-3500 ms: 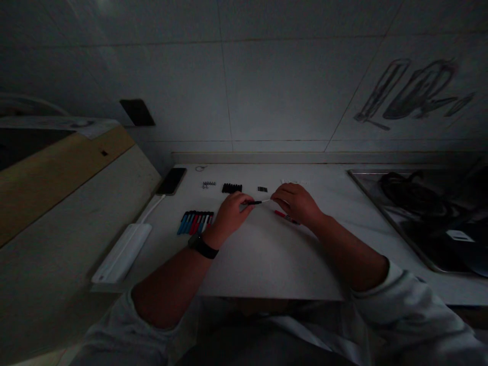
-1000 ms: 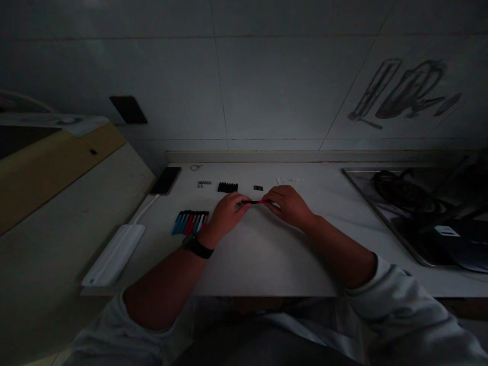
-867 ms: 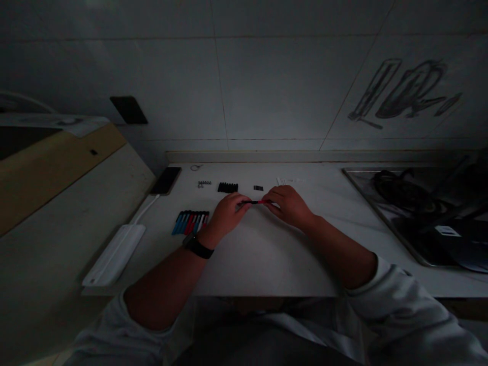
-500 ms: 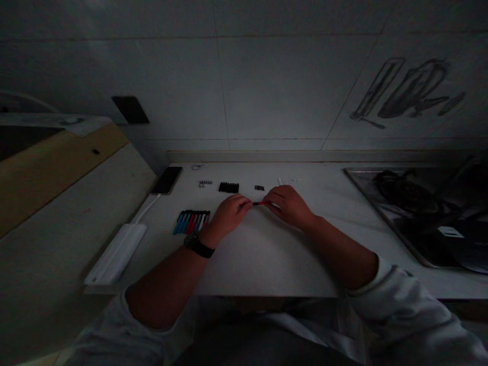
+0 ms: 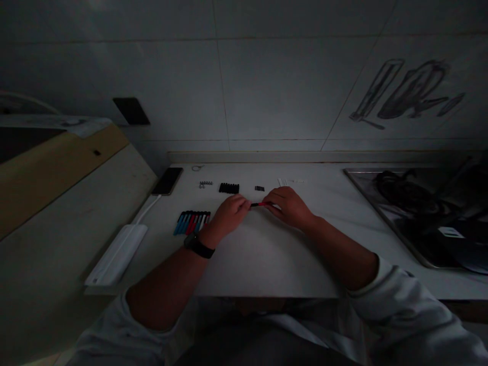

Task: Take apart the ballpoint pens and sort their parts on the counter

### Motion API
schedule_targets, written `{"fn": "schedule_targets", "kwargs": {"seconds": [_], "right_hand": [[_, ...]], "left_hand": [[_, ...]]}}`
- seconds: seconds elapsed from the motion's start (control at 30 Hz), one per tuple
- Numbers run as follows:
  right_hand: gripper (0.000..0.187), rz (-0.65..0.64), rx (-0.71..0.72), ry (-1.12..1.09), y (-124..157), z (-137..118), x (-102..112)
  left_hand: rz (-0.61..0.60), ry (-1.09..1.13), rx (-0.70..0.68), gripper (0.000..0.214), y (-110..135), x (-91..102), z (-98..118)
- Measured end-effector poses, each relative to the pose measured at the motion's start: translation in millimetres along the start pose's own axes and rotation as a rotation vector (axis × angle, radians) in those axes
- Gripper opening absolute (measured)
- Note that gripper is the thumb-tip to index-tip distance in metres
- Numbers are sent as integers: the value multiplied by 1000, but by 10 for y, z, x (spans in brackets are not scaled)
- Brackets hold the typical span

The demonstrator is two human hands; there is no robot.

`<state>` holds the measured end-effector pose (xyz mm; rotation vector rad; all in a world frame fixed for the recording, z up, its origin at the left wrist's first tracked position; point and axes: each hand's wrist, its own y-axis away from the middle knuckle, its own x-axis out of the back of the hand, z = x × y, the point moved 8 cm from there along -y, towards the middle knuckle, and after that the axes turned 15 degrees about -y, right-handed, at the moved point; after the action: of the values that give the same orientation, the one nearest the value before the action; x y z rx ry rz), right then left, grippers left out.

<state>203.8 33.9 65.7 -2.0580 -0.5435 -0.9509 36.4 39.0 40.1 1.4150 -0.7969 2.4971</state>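
A slim red and black pen (image 5: 260,204) spans the gap between my two hands, held level above the counter. My left hand (image 5: 231,212), with a dark watch on its wrist, pinches the black end. Closed on the red end are the fingers of my right hand (image 5: 286,204). Left of my left hand lies a row of pens (image 5: 191,222) with black ends and blue, red and white barrels. Behind the hands sit a row of black cylindrical pieces (image 5: 229,188), a group of smaller black pieces (image 5: 260,188), small metallic pieces (image 5: 206,183) and thin white sticks (image 5: 282,182).
A phone (image 5: 168,181) and a white power strip (image 5: 116,254) with a cable lie at the left, beside a large slanted box-like unit (image 5: 87,203). A metal-rimmed stovetop (image 5: 385,223) takes up the right. The tiled wall rises behind the counter.
Both hands stay in almost the same place, still on the pen. The black part between the fingers shows slightly differently; the other things have not moved.
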Motion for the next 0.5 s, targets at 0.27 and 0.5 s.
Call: {"fn": "schedule_targets", "kwargs": {"seconds": [0.27,0.5], "right_hand": [[20,7,0,10,-4,3,8],[16,27,32,24,2,9,-4]], "left_hand": [[46,84,53,19,21,6,-74],[28,70,-6,11,9,-28,-50]]}}
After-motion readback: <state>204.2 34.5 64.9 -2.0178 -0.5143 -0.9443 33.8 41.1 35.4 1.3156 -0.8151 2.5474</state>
